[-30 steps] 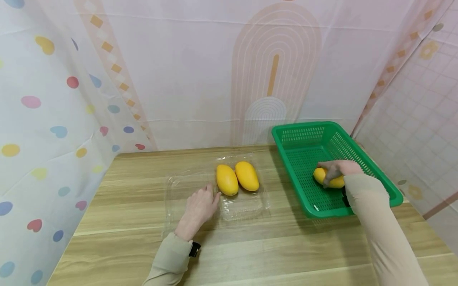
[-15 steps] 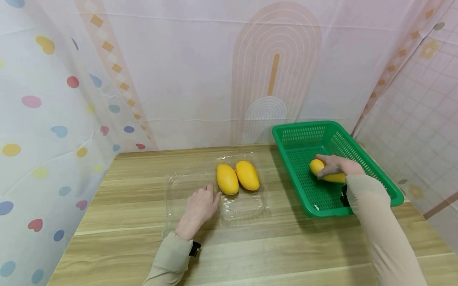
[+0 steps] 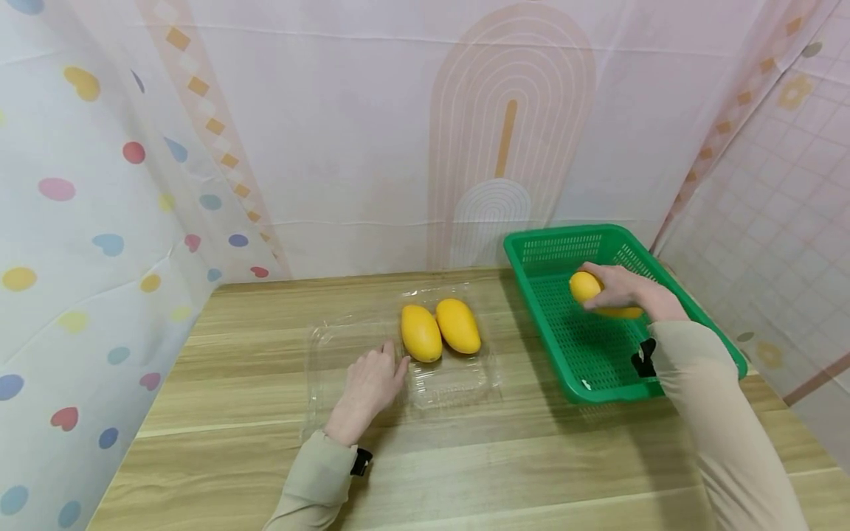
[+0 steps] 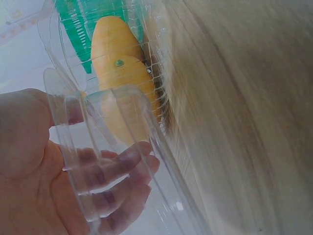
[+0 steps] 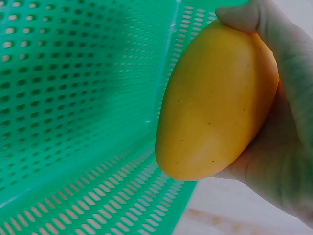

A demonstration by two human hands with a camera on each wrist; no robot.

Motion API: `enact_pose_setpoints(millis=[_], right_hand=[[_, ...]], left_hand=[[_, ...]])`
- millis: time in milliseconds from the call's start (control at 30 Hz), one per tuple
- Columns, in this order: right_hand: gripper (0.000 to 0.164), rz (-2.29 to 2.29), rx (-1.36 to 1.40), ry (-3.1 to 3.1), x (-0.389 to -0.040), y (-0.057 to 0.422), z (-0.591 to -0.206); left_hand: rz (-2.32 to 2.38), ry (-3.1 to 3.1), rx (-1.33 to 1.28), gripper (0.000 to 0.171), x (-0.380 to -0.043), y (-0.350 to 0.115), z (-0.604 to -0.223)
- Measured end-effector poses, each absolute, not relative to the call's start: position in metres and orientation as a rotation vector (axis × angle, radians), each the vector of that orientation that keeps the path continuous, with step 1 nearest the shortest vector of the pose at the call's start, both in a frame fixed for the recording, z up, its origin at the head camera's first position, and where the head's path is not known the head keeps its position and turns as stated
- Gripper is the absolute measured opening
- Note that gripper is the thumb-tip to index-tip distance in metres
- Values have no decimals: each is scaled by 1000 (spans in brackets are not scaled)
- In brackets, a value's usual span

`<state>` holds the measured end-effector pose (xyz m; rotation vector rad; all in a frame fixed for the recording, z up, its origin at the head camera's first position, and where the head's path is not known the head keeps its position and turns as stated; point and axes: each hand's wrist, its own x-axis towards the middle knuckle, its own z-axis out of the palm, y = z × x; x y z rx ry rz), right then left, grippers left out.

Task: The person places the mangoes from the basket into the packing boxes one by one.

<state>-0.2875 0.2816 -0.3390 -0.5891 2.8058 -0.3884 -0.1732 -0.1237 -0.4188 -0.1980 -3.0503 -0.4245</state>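
Note:
My right hand (image 3: 617,287) grips a yellow mango (image 5: 215,103) over the green basket (image 3: 541,324). In the right wrist view the thumb lies across one end of the mango, and the palm is along its side. Two more mangoes, the left one (image 3: 421,334) and the right one (image 3: 458,326), lie side by side in a clear plastic clamshell box (image 3: 451,387). My left hand (image 3: 372,380) rests on the box's opened lid by the fold, near the left mango. Through the clear plastic (image 4: 122,98) in the left wrist view, its fingers (image 4: 127,171) look loosely bent.
The basket stands at the right of the wooden table (image 3: 425,472), its far end near the back curtain (image 3: 358,147). A dotted curtain (image 3: 86,310) borders the left side, and a grid-patterned one (image 3: 783,221) the right. A small white scrap (image 3: 586,385) lies in the basket.
The right hand has lifted the mango from the basket's floor, shifting it up and slightly left in the head view. The left hand and the two boxed mangoes have stayed put.

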Motion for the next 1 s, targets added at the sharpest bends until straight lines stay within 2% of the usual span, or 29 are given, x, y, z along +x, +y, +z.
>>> enact_pose_setpoints(millis=[200, 433, 1000], right_hand=[[52, -399, -675, 2869, -282, 266, -324], [58, -375, -734, 2896, -269, 236, -311], [62, -286, -869, 2915, -240, 158, -312]], left_hand=[[-419, -3047, -190, 35, -174, -124, -419], [-433, -3054, -184, 34, -175, -124, -420], [-437, -3041, -190, 34, -177, -125, -422]])
